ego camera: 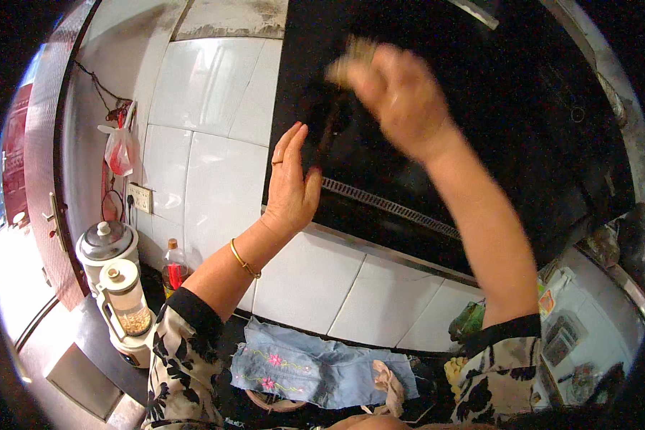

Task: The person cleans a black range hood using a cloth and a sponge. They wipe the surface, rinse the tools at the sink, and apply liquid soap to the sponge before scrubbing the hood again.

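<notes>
A black, glossy range hood [494, 107] fills the upper part of the view, with a slotted metal strip [389, 204] along its lower part. My right hand [403, 97] is raised in front of the dark panel, closed around a yellowish scrubber [355, 62]. Motion blur hides whether that is a brush or a pad, and whether it touches the panel. My left hand [294, 177] lies near the hood's lower left corner, its fingers extended upward and its thumb apart. It holds nothing; whether the palm presses on the edge cannot be made out.
Below lies a blue denim cloth [328, 371] with embroidered flowers and a beige rag [388, 384] on top. At left stand a soy-milk-maker-like appliance [126, 306], a lidded pot-shaped appliance [106, 242] and a bottle [174, 266]. A socket [140, 198] and hanging bag [121, 150] are on the wall.
</notes>
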The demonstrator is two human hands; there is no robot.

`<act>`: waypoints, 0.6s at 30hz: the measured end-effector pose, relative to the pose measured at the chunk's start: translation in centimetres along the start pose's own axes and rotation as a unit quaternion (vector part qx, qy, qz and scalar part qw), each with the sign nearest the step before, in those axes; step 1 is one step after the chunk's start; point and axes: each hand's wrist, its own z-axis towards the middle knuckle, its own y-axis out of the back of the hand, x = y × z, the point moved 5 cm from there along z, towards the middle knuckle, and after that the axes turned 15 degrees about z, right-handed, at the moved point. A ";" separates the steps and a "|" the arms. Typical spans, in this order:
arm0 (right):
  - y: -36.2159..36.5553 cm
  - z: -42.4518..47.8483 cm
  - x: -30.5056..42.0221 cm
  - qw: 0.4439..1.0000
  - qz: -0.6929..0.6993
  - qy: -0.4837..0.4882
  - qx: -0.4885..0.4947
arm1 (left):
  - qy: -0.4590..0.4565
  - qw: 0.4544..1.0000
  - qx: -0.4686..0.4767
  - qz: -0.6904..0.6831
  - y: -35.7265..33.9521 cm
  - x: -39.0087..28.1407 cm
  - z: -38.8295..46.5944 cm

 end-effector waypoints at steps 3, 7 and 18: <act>5.2 9.3 -3.3 0.986 -0.120 -0.103 -0.058 | 0.028 0.999 -0.008 -0.025 1.6 1.0 0.9; 2.9 13.2 -5.3 0.975 -0.132 0.044 -0.175 | 0.012 0.999 -0.018 -0.039 3.3 1.7 1.4; -11.1 -1.3 4.1 0.977 0.085 0.018 0.196 | 0.064 0.996 -0.028 -0.049 4.2 5.4 -0.2</act>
